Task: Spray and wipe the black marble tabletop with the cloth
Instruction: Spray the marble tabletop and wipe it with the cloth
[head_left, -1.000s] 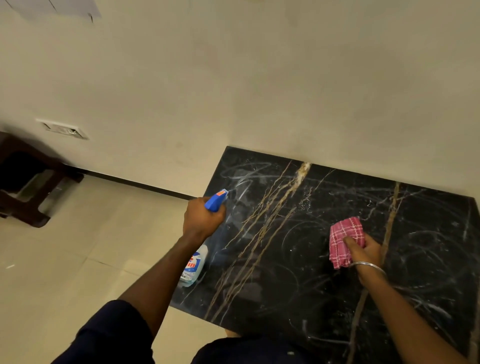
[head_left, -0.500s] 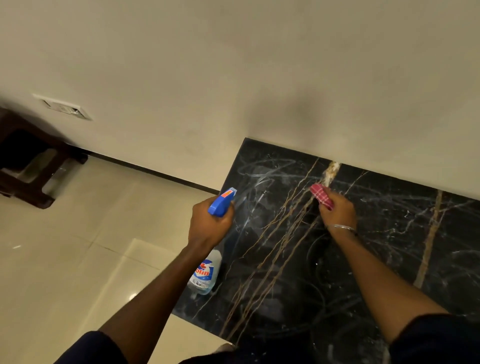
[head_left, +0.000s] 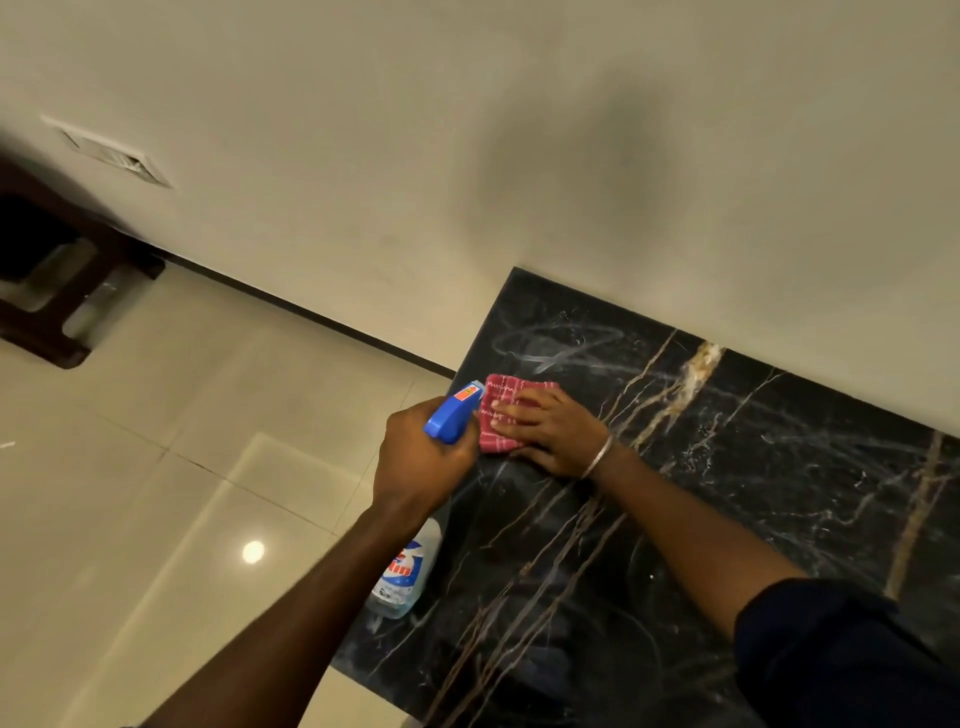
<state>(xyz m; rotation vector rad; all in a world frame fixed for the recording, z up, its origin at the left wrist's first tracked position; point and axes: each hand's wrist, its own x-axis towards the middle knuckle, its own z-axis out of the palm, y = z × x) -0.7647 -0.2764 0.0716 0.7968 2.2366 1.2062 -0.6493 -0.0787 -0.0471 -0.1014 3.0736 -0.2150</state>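
Left hand (head_left: 421, 457) grips the spray bottle (head_left: 400, 577) at the bench's (head_left: 727, 467) left edge. Right hand (head_left: 550, 434) lies flat, fingers straight, pressing the cloth (head_left: 498, 410) down near the far-left corner. I note the cloth has moved left off the gold vein (head_left: 691, 379) since 0.5 s ago.

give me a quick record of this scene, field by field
surface: black marble tabletop, streaky smears near far left corner
left hand: grips spray bottle by the table's left edge
right hand: straight fingers press red checked cloth onto the tabletop
cloth position: near far left corner, beside the bottle's blue head
right wrist: metal bangle
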